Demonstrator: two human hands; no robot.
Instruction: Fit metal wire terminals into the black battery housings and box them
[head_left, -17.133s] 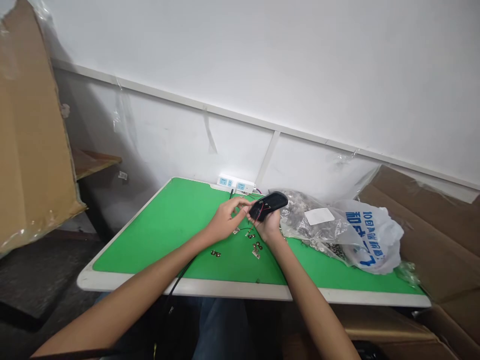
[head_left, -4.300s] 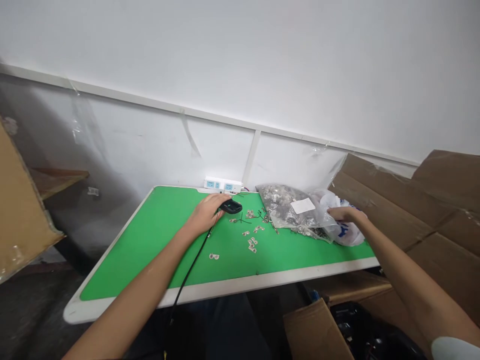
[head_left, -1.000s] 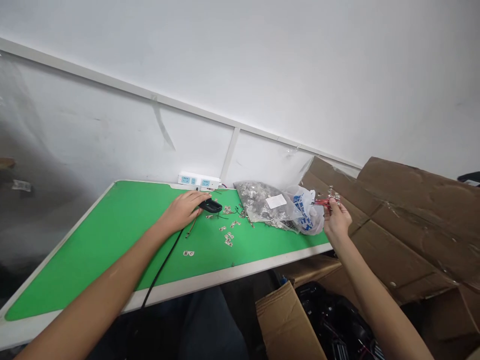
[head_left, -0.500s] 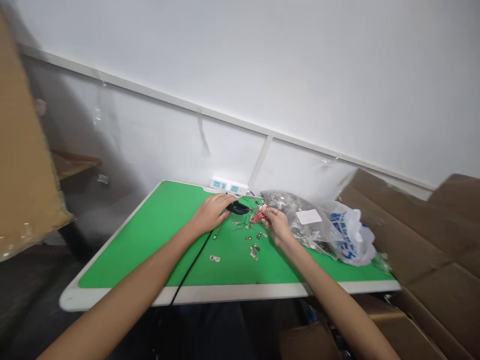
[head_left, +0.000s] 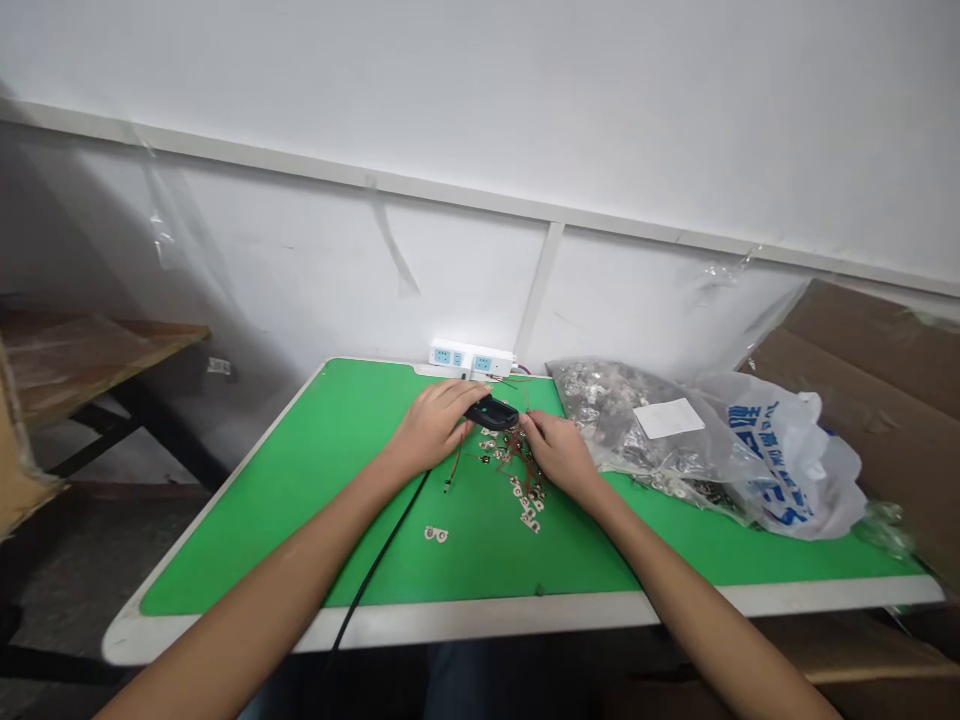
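1. Far left, a wooden table (head_left: 97, 365) stands apart from the green-topped table (head_left: 262, 520) where the work is.
2. A black cable (head_left: 386, 545) runs from beneath the left hand over the table's near edge.
3. The left hand (head_left: 435, 420) holds a black casing (head_left: 493, 411), fingers over its left end and thumb below, as it did half a second ago. A thin reddish lead (head_left: 454, 470) hangs beneath the hand.
4. Nearer the front edge lies a pair of metal tabs (head_left: 436, 534); behind the casing, a white power strip (head_left: 471, 357) sits by the wall.
5. The casing is at the table's middle, between the hands. Just in front are small metal parts (head_left: 530, 508) and red wires (head_left: 531, 483); the wires, pinched in the right hand half a second ago, now lie there.
6. The right hand (head_left: 561, 450) is at the casing's right end, fingers drawn together; the view is too small to tell whether they grip it.
7. Farther right lie a clear bag (head_left: 622, 400) of metal pieces, then a white bag (head_left: 795, 450) with blue writing.
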